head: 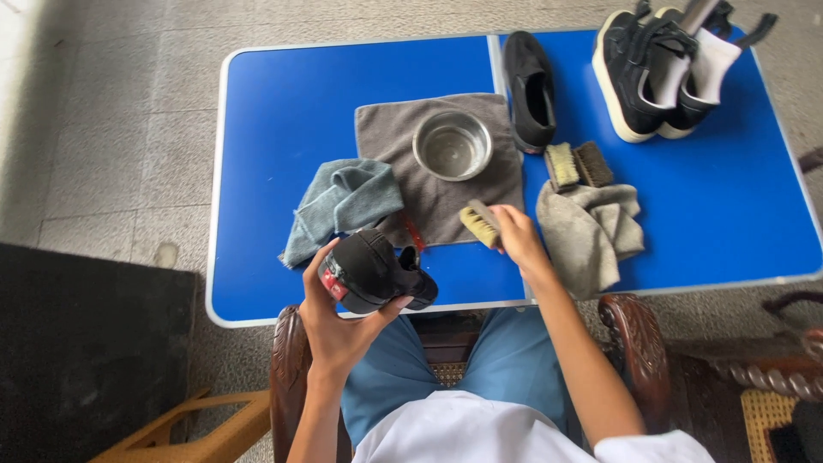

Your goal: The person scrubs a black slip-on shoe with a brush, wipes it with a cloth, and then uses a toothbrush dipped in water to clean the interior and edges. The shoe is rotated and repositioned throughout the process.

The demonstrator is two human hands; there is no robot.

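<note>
Head view looks straight down on a blue folding table, and the left hand has a black shoe cupped from below, fingers and thumb wrapped round it, the shoe held up at the table's near edge, just above the lap. Right hand is closed round a small brush with pale bristles, low over the near edge of the dark grey cloth. On that cloth sits a round metal bowl. A crumpled blue-grey rag lies just left of it, a beige cloth just right of the hand. Two more brushes rest side by side above the beige cloth. A lone black shoe lies beyond the bowl, and a pair of black sneakers stands at the far right corner
</note>
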